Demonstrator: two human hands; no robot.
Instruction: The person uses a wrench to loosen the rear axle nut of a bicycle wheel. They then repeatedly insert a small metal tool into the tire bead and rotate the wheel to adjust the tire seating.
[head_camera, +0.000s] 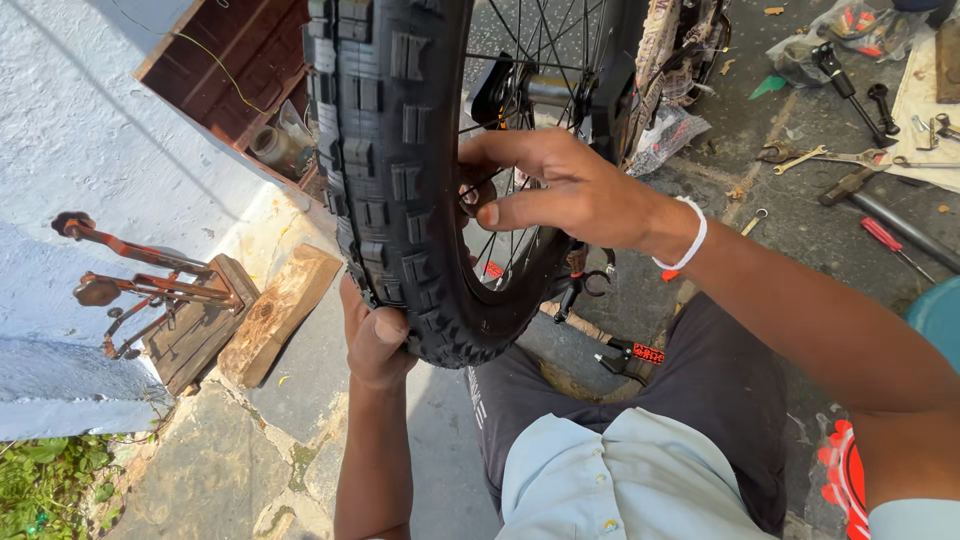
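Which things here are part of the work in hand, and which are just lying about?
In hand: knobby bicycle tyre, gripped by left hand and right hand; wheel spokes.
Lying about: spanners, red-handled screwdriver, wooden block, rusty metal tool.

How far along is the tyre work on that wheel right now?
The knobby tyre already sits around the spoked wheel. The left hand grips its lower tread; the right hand presses at the rim-side edge. Whether the bead is fully seated cannot be told. Spanners lie on the ground.
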